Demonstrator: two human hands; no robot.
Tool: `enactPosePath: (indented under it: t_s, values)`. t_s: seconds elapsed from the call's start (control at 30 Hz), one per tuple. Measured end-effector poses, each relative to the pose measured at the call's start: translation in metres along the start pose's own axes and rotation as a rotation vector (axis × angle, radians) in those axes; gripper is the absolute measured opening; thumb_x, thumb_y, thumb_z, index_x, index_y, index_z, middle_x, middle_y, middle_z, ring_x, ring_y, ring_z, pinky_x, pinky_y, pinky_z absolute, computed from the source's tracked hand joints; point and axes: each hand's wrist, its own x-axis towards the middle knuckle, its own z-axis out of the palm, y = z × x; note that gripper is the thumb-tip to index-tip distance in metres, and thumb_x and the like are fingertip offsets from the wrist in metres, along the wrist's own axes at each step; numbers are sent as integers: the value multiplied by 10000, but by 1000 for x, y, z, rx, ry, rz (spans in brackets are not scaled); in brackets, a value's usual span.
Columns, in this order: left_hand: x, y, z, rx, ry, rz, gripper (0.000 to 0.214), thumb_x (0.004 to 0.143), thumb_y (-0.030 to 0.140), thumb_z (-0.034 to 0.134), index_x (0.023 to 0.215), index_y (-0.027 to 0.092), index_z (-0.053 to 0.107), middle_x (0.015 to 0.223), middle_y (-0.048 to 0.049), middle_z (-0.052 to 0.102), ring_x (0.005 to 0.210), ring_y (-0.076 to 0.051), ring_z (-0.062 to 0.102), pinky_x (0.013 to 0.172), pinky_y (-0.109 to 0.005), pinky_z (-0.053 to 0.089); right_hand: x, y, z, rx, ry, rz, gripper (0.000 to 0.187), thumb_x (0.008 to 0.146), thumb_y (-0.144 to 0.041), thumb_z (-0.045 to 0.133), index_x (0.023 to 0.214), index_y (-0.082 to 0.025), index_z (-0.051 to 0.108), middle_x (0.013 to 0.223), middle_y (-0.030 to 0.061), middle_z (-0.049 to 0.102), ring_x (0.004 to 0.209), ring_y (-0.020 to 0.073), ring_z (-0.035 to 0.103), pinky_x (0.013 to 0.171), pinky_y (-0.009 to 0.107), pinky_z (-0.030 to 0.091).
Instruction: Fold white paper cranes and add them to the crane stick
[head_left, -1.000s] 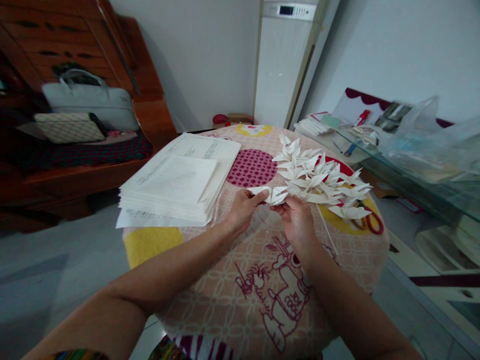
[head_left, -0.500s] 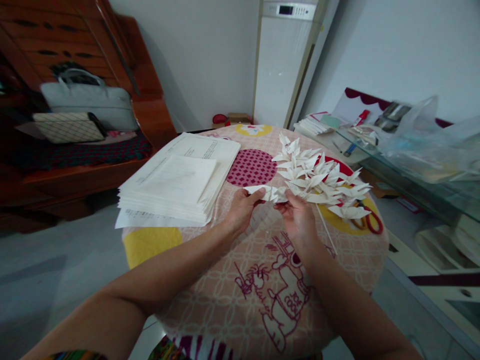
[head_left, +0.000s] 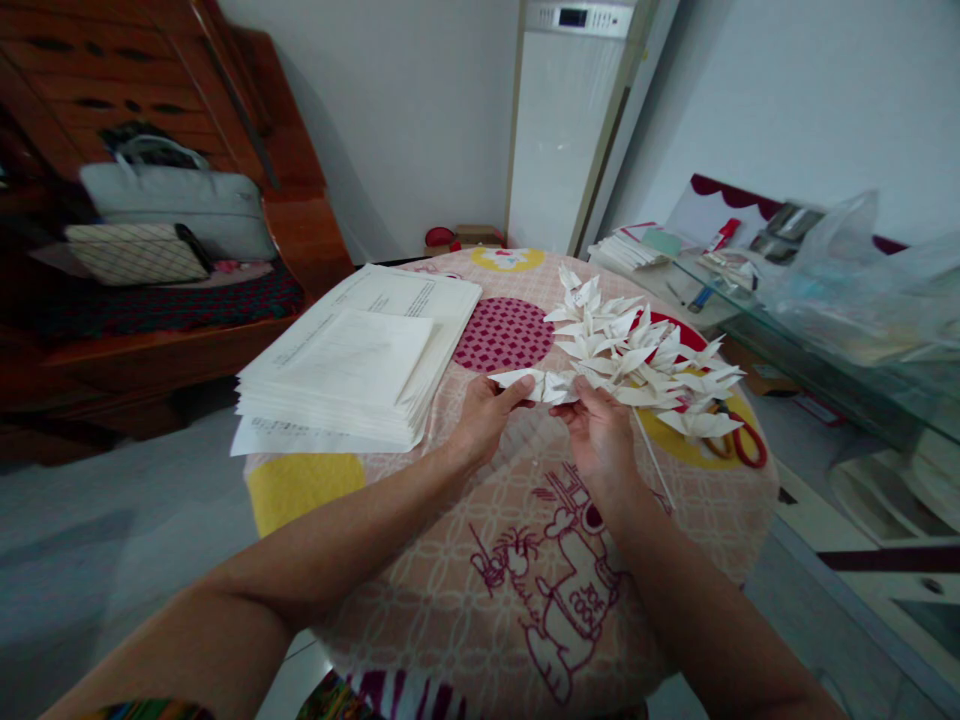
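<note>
Between my two hands is a folded white paper crane [head_left: 546, 386], stretched out sideways above the table. My left hand [head_left: 491, 412] pinches its left end between thumb and fingers. Its right end is in the grip of my right hand [head_left: 598, 425]. Just beyond and to the right lies a pile of folded paper cranes [head_left: 630, 345], overlapping one another. A thin white stick [head_left: 654, 458] lies on the cloth by my right wrist. Scissors with red handles [head_left: 748, 444] are partly covered by the pile's near right edge.
A thick stack of printed paper [head_left: 442, 292] stands at the left, with smaller cut sheets [head_left: 352, 350] on top. The round table wears a patterned cloth [head_left: 420, 590]. A glass shelf [head_left: 847, 370] with a plastic bag [head_left: 832, 290] borders the right side. A wooden bench [head_left: 292, 230] stands left.
My hands stay almost where they were, holding the paper crane by both ends. It has opened out very slightly between them. The pile and the stack have not moved.
</note>
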Motion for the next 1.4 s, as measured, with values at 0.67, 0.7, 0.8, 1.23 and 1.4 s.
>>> enactPosePath:
  t_s: [0.67,0.7,0.8,1.23,1.4]
  values:
    - [-5,12,1,56,-114,-37,360,706,447,825,719,125,663,595,-9,599,495,-91,525,475,-215,429,0,5,-3,-28,-79,53,147,737,-301,753,773,-170,697,680,7,702,534,118,602,470,226,512]
    - [-6,12,1,53,-111,-36,359,703,441,829,732,123,665,604,-8,605,495,-89,530,477,-211,436,0,5,-3,-24,-81,59,141,735,-296,751,773,-172,697,679,6,704,533,119,604,470,228,513]
    - [-7,13,2,59,-99,-29,361,697,425,835,779,111,678,616,-6,625,496,-87,544,489,-206,457,1,6,-4,-10,-81,59,123,736,-289,739,769,-178,700,684,11,714,535,126,609,480,241,521]
    - [-11,25,-5,239,-140,69,285,755,387,807,762,118,712,612,-13,658,547,-95,576,556,-200,450,-7,-6,6,-84,-47,-89,156,705,-291,766,648,-172,682,639,10,692,562,126,603,500,244,477]
    - [-12,24,-5,271,-179,95,274,767,379,794,738,114,731,654,-41,692,603,-112,610,603,-207,473,-6,-8,4,-8,-29,-59,156,716,-277,769,659,-167,673,627,-4,667,566,120,605,499,231,477]
